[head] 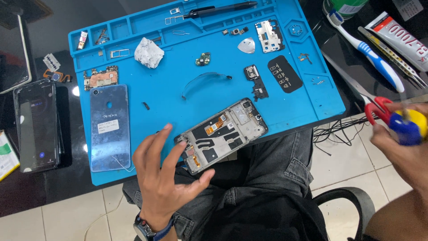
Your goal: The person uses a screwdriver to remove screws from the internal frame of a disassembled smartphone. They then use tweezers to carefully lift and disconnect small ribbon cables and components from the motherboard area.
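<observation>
My left hand (162, 178) hovers open over the front edge of the blue repair mat (169, 111), fingers spread, just left of an opened phone frame (223, 134) that lies tilted on the mat's front edge. My right hand (401, 143) is at the far right, off the mat, closed around a yellow and blue tool handle (408, 127), blurred by motion. A blue phone back cover (109, 127) lies flat on the mat's left side.
Small boards, a metal shield (269, 35), a black sticker plate (284, 73), a pick and crumpled tissue (149, 52) lie scattered on the mat. Red scissors (376, 109), toothbrush (365, 49), glue tube and tweezers sit right. A dark phone (36, 125) lies left.
</observation>
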